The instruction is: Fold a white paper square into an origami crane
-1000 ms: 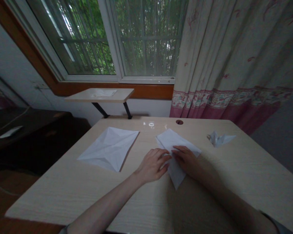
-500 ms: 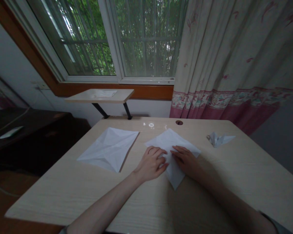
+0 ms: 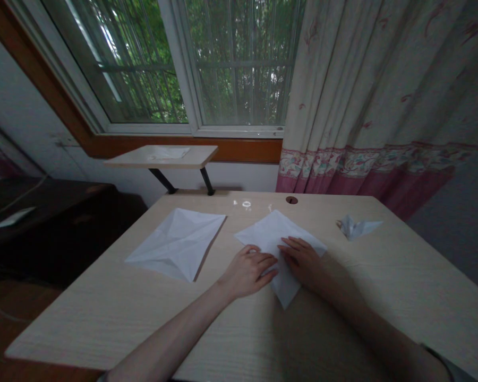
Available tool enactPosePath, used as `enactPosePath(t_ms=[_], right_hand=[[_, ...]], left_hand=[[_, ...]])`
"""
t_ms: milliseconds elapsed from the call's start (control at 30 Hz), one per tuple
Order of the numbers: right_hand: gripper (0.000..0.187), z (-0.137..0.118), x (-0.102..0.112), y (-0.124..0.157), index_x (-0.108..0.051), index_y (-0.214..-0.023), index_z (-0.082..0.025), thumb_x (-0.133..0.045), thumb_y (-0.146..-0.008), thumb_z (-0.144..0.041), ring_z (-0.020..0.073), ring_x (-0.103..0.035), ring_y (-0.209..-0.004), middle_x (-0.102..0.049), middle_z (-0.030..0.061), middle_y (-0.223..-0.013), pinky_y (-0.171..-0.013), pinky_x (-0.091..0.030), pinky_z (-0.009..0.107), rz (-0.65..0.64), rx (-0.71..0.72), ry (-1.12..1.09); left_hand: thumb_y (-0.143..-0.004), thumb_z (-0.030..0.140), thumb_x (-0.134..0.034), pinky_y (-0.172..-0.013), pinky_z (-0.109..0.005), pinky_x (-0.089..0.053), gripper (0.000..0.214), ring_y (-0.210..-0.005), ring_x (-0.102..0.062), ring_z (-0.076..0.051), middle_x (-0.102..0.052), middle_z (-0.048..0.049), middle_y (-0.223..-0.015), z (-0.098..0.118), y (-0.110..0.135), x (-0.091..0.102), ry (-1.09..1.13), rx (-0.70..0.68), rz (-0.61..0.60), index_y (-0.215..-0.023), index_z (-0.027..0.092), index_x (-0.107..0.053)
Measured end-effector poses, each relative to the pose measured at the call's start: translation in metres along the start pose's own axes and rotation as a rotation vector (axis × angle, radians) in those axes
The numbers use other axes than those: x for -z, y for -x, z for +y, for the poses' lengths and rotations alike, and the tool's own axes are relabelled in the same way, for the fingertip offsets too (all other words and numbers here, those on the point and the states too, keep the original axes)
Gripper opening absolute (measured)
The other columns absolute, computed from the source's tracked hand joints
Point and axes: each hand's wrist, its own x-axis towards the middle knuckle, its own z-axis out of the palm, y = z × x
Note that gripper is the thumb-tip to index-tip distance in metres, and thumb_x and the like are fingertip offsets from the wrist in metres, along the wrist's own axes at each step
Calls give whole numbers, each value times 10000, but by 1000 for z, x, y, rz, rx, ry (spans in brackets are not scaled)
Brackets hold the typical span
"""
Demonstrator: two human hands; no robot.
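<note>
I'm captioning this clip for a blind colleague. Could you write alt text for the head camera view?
Two bare hands, the left hand and the right hand, rest on a folded white paper sheet on a pale wood-grain desk. A creased paper square lies to its left, a small folded paper piece to its right, beneath a window showing green foliage.

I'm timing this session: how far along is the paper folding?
Done: a small folded white paper figure sits at the right, and a flat creased white paper square lies at the left. In hand: the left hand and right hand press a white paper sheet. Left: both sheets look flat, unlike the figure.
</note>
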Motion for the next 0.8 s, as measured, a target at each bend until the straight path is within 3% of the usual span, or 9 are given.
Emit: enactPosePath(t_ms=[300,433,600,800], right_hand=[[323,0,1,-1,-688,-1180,-257,-503,-925,-188,247,-626,-1188,-697,73,-1235,-1045,-495,512,37,-53,1],[325,-2,4,-2,-682,-1195,-265,-499,-935,-194,238,-624,-1192,-693,75,-1240,-1040,-509,487,15,-41,-32],[336,-2,4,-1,-674,-1206,-282,-502,-934,-188,240,-625,-1192,-695,66,-1236,-1040,-507,497,3,-44,-38],[326,-5,6,-4,-679,-1200,-274,-504,-937,-193,228,-629,-1185,-694,68,-1238,-1045,-499,489,-21,-46,-76]], left_hand=[[-1003,489,-456,-1062,-447,-342,375,-1043,-672,-218,-728,-52,-1152,-1,-1,2,-62,115,28,-1208,226,-629],[-935,598,-519,-1108,-507,-296,495,-1074,-654,-260,-701,-92,-1191,3,-1,3,-103,182,22,-1224,211,-625],[-840,702,-577,-1161,-562,-218,664,-1138,-621,-301,-655,-136,-1249,8,0,-3,-161,197,38,-1268,195,-606],[-810,773,-534,-1142,-666,-173,754,-1244,-536,-367,-610,-147,-1316,1,4,-10,-230,214,73,-1306,206,-580]])
